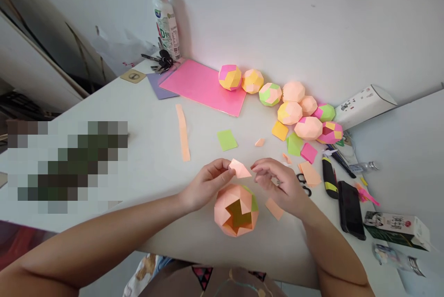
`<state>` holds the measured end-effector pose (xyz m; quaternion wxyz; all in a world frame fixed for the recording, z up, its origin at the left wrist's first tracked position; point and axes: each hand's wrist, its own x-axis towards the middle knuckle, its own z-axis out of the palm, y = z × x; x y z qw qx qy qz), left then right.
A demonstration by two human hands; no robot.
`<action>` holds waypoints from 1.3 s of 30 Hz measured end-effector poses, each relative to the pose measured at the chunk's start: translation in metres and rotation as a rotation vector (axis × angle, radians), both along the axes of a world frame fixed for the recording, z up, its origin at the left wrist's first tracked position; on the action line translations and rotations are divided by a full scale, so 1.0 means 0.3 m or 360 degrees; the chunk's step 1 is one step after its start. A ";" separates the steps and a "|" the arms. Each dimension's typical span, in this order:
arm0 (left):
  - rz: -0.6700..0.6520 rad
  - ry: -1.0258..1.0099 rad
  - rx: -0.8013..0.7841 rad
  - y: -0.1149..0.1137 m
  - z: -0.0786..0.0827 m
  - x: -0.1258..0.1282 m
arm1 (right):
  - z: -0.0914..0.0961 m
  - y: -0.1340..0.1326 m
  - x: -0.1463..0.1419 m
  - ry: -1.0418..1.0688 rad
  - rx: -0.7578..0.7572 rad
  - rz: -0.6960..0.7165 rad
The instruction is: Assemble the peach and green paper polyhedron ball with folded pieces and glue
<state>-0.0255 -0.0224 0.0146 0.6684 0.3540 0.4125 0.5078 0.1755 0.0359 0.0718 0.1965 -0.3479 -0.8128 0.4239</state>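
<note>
Between finger and thumb, my left hand (213, 181) pinches a small folded piece of peach paper (240, 168). My right hand (279, 183) is just to its right, fingers apart and curved toward the paper, with nothing seen in them. Below both hands a peach paper ball (222, 216) sits on the table, with a jagged opening facing me and a green patch at its upper right. Partly behind my right hand lie black-handled scissors (305, 189). A peach paper strip (274, 209) lies below that hand.
Finished-looking paper balls (290, 113) stand along the wall at the back right. Pink sheet (204, 86), green square (227, 139) and long peach strip (183, 133) lie farther back. Right: a yellow-black cutter (329, 177), phone (351, 210), milk carton (397, 228). A bottle (166, 24) stands back left.
</note>
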 end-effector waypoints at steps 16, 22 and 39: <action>0.0206 -0.0133 -0.0133 -0.003 -0.042 0.001 | -0.048 -0.057 -0.033 -0.0877 0.0456 0.0502; 0.0340 0.0016 0.0054 -0.004 -0.032 0.004 | -0.019 -0.033 -0.001 -0.0874 0.0499 0.0411; 0.0403 0.0633 0.0684 -0.042 -0.058 0.013 | -0.036 -0.109 -0.062 -0.0639 0.0503 0.0547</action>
